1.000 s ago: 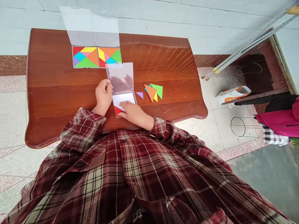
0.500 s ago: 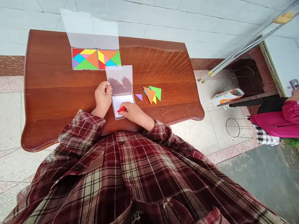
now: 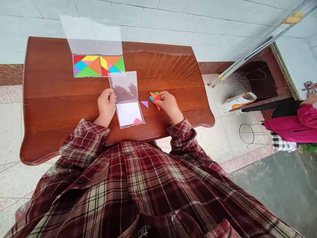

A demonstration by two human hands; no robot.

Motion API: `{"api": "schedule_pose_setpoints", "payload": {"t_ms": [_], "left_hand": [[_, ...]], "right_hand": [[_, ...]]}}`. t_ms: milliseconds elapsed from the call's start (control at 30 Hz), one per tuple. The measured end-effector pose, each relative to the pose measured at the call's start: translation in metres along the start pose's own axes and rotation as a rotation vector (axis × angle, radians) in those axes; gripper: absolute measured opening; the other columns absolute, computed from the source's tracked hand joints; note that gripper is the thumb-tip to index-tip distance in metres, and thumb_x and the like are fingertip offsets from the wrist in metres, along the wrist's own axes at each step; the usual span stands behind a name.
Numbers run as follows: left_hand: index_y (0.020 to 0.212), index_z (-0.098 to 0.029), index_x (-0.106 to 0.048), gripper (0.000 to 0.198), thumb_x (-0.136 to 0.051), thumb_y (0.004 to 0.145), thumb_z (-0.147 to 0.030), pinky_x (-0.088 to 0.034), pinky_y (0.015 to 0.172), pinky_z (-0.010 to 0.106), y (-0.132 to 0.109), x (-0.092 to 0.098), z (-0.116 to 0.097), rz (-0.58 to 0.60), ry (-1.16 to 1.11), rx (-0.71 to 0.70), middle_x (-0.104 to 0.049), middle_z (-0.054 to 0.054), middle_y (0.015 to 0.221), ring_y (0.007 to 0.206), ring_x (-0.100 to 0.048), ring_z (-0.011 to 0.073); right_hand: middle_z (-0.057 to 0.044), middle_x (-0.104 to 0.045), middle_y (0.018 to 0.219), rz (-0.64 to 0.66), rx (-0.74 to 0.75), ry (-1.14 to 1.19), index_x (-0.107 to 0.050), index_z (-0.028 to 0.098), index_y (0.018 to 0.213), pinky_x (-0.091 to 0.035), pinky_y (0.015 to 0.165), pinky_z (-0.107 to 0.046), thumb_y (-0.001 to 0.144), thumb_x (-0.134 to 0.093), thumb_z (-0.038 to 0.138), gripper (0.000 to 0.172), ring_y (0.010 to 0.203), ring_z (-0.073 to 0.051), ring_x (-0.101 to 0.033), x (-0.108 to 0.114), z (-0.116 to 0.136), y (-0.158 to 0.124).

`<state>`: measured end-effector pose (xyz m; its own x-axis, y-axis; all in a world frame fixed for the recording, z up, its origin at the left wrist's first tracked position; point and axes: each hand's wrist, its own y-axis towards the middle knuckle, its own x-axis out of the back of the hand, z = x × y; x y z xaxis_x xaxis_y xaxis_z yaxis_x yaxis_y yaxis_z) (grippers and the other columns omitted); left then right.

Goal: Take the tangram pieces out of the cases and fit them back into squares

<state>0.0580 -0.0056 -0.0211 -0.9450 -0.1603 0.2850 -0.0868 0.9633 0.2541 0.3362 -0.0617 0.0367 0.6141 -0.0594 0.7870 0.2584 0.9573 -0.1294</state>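
- Left: the wooden counter (image 3: 49,99) carries all the cases and pieces; near its rear edge, two filled cases (image 3: 88,76) of coloured shapes lie side by side, their clear lids (image 3: 85,47) raised.
- Left of centre: the left hand (image 3: 106,104) has its fingers closed on the left edge of the transparent lid (image 3: 123,86) of a third case.
- Centre: this open case (image 3: 126,111) shows a white interior, with one pinkish-red piece (image 3: 137,121) at its near right corner.
- Just right of the case: a purple triangle (image 3: 145,104) lies flat on the counter.
- Right of centre: the right hand (image 3: 169,104) has its fingers clamped on a red piece (image 3: 157,97), directly over orange (image 3: 152,95), blue (image 3: 151,98) and green (image 3: 157,93) pieces, which it partly hides.
- Far right: beyond a white-and-orange bag (image 3: 239,101) on the floor, another person's magenta sleeve (image 3: 307,115) is visible.
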Motion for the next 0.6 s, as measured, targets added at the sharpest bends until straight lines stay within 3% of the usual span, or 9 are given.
{"api": "schedule_pose_setpoints", "payload": {"t_ms": [133, 200, 267, 333, 433, 600], "left_hand": [[0.092, -0.020, -0.058, 0.012, -0.054, 0.087, -0.030, -0.056, 0.070, 0.027, 0.001, 0.000, 0.004, -0.003, 0.000, -0.003, -0.062, 0.000, 0.077, 0.066, -0.060, 0.0099], [0.094, -0.020, -0.058, 0.015, -0.055, 0.087, -0.033, -0.056, 0.072, 0.027, 0.001, 0.000, 0.006, -0.001, -0.002, -0.005, -0.062, 0.001, 0.078, 0.069, -0.061, 0.0107], [0.095, -0.020, -0.058, 0.018, -0.056, 0.088, -0.036, -0.056, 0.073, 0.028, 0.001, 0.000, 0.007, 0.008, -0.002, -0.008, -0.061, 0.001, 0.078, 0.070, -0.061, 0.0108], [0.095, -0.020, -0.057, 0.021, -0.056, 0.088, -0.040, -0.057, 0.073, 0.028, 0.000, 0.000, 0.007, 0.012, 0.000, -0.009, -0.061, 0.001, 0.078, 0.069, -0.061, 0.0104], [0.095, -0.020, -0.057, 0.025, -0.057, 0.087, -0.043, -0.057, 0.072, 0.028, 0.000, 0.000, 0.006, 0.007, 0.000, -0.013, -0.060, 0.001, 0.077, 0.069, -0.061, 0.0105], [0.096, -0.020, -0.058, 0.028, -0.058, 0.087, -0.046, -0.057, 0.073, 0.028, 0.000, -0.001, 0.007, -0.005, -0.007, -0.013, -0.059, 0.001, 0.078, 0.073, -0.063, 0.0118]], "right_hand": [[-0.009, -0.064, 0.100, -0.124, 0.019, -0.098, -0.058, 0.016, 0.109, -0.045, 0.080, -0.034, 0.074, -0.066, 0.022, 0.036, 0.088, -0.022, -0.059, 0.003, 0.005, -0.009], [-0.010, -0.063, 0.103, -0.109, 0.072, -0.102, -0.059, 0.017, 0.110, -0.045, 0.082, -0.035, 0.077, -0.065, 0.023, 0.034, 0.091, -0.022, -0.058, 0.003, 0.015, -0.020], [-0.008, -0.063, 0.100, 0.015, 0.163, -0.096, -0.059, 0.017, 0.109, -0.045, 0.083, -0.034, 0.080, -0.062, 0.022, 0.029, 0.089, -0.021, -0.058, -0.001, 0.029, -0.033], [-0.008, -0.064, 0.102, 0.225, 0.286, -0.113, -0.060, 0.017, 0.108, -0.045, 0.083, -0.033, 0.081, -0.062, 0.019, 0.026, 0.089, -0.019, -0.059, -0.008, 0.044, -0.048], [-0.010, -0.061, 0.115, 0.458, 0.425, -0.229, -0.060, 0.016, 0.114, -0.045, 0.083, -0.031, 0.083, -0.062, 0.016, 0.031, 0.094, -0.020, -0.060, -0.020, 0.063, -0.067], [-0.013, -0.058, 0.120, 0.520, 0.413, -0.407, -0.056, 0.016, 0.119, -0.044, 0.078, -0.030, 0.085, -0.063, 0.018, 0.035, 0.096, -0.022, -0.061, -0.033, 0.075, -0.078]]}}
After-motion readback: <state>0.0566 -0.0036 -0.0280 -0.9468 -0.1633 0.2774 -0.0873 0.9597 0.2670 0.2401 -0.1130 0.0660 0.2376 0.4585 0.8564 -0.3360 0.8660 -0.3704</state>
